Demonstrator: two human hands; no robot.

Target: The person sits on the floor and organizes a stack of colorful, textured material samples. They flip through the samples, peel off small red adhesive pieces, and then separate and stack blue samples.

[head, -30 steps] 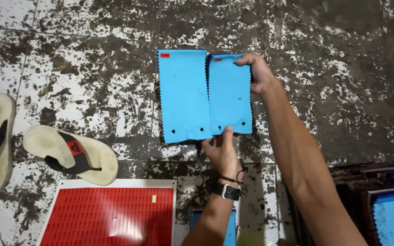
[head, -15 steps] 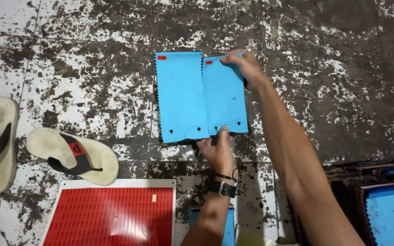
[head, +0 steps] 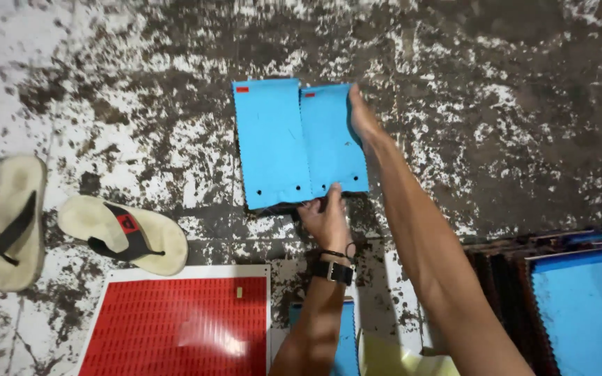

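Note:
Two blue fabric swatches with zigzag-cut edges lie side by side on the stained floor, the left swatch point(head: 269, 143) partly overlapping the right swatch point(head: 329, 139). Each has a small red tag at its top left corner and small holes near the bottom. My left hand point(head: 325, 219), with a black watch on the wrist, grips the lower edge where the two meet. My right hand point(head: 361, 115) presses edge-on along the right swatch's right side, fingers curled over it. Dark layers show under the swatches' bottom edge.
Two beige sandals point(head: 8, 219) point(head: 123, 233) lie at the left. A red ribbed panel point(head: 175, 324) with a white border sits at the bottom left. A pile of dark-edged blue swatches point(head: 580, 306) is at the lower right. Another blue piece point(head: 348, 341) lies under my left forearm.
My right hand slid from the right swatch's top corner down onto its right edge. The swatches now lie squarer and closer together. My left hand stayed at the bottom edge.

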